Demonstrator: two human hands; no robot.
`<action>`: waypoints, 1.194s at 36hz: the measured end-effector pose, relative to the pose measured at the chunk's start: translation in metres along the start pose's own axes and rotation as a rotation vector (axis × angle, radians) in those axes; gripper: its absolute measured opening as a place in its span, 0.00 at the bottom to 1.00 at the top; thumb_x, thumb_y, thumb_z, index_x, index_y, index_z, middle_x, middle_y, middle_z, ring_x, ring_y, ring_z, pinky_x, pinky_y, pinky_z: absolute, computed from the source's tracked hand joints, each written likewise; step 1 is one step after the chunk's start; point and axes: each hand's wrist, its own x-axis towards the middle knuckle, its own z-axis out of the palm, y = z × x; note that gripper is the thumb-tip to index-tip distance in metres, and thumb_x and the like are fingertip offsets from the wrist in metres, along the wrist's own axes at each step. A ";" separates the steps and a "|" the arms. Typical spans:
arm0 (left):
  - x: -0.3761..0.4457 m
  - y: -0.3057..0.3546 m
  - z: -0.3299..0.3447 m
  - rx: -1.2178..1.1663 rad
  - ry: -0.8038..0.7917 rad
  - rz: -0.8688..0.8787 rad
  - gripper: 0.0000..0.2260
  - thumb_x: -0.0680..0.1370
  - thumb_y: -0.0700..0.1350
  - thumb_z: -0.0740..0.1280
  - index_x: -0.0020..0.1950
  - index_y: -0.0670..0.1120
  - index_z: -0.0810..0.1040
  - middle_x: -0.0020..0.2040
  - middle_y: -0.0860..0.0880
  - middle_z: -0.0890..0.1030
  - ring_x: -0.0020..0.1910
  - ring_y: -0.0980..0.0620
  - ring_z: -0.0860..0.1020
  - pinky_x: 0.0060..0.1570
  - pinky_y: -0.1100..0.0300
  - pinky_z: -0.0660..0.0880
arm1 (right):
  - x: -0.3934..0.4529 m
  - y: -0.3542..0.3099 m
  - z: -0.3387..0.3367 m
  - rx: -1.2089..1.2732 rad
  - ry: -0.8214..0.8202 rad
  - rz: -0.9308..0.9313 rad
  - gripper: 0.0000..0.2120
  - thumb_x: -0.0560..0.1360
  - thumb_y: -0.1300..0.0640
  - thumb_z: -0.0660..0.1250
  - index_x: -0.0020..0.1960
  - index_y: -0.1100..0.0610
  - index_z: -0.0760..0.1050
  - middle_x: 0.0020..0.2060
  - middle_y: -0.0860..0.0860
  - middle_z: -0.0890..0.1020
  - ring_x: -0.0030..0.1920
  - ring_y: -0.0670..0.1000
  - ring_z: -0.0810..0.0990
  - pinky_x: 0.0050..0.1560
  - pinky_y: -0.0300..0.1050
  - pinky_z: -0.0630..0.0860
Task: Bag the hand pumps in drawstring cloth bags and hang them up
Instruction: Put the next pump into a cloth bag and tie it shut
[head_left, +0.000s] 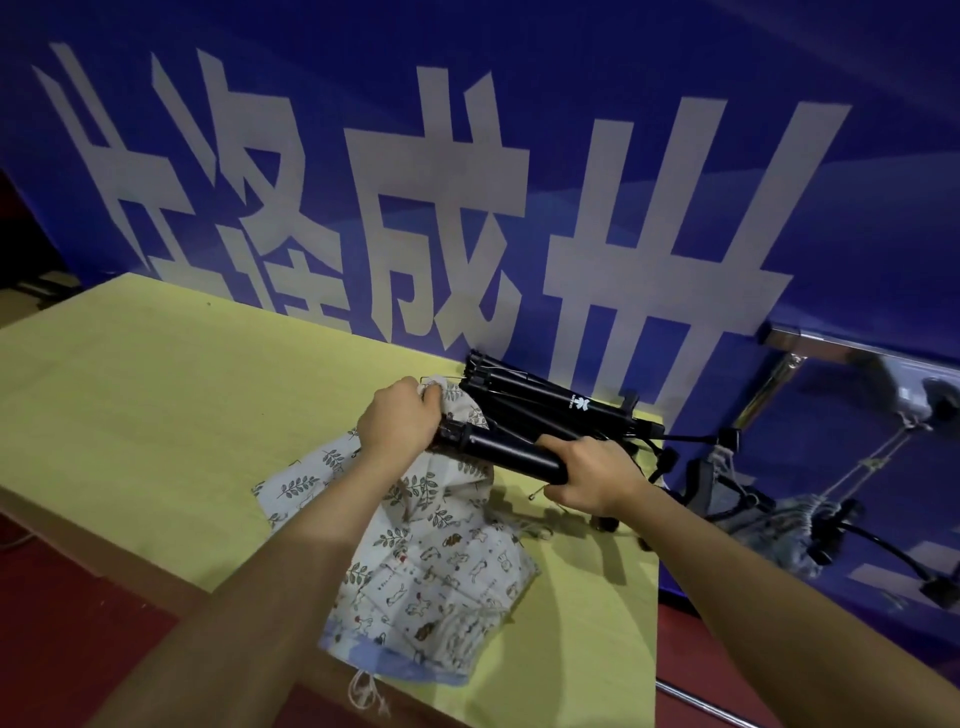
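My right hand (595, 475) grips the near end of a black hand pump (506, 451), which lies level above the yellow table (156, 395). The pump's far end sits at the mouth of a leaf-print cloth bag (415, 488). My left hand (400, 421) pinches the rim of that bag and holds it up around the pump's tip. More black pumps (550, 402) lie stacked behind, against the blue banner. A second cloth bag with small animal prints and a blue hem (441, 597) lies flat nearer to me, its drawstring trailing over the table edge.
A blue banner with large white characters (467, 208) stands behind the table. To the right, a metal rail (841, 345) carries cords and hanging bagged items (779, 519). Black hoses trail off the table's right side. The floor below is dark red.
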 end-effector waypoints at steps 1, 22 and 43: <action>-0.001 0.000 -0.001 0.061 0.021 0.030 0.15 0.80 0.50 0.55 0.41 0.41 0.71 0.37 0.43 0.76 0.35 0.43 0.73 0.32 0.59 0.66 | 0.001 -0.001 0.000 -0.013 -0.006 0.000 0.24 0.72 0.48 0.65 0.66 0.48 0.65 0.42 0.51 0.82 0.42 0.53 0.80 0.40 0.46 0.77; -0.024 0.008 -0.013 0.304 -0.019 0.468 0.17 0.75 0.31 0.58 0.62 0.41 0.64 0.53 0.43 0.74 0.43 0.47 0.67 0.37 0.58 0.63 | 0.029 -0.029 -0.005 -0.146 -0.049 0.088 0.18 0.71 0.55 0.63 0.60 0.55 0.68 0.35 0.50 0.75 0.35 0.55 0.75 0.28 0.42 0.66; -0.033 0.004 0.018 0.079 -0.249 0.534 0.29 0.75 0.28 0.55 0.74 0.45 0.60 0.70 0.48 0.63 0.65 0.49 0.58 0.64 0.63 0.58 | 0.039 -0.043 -0.004 -0.302 -0.010 0.025 0.11 0.76 0.57 0.62 0.56 0.61 0.68 0.45 0.53 0.80 0.44 0.57 0.80 0.27 0.43 0.59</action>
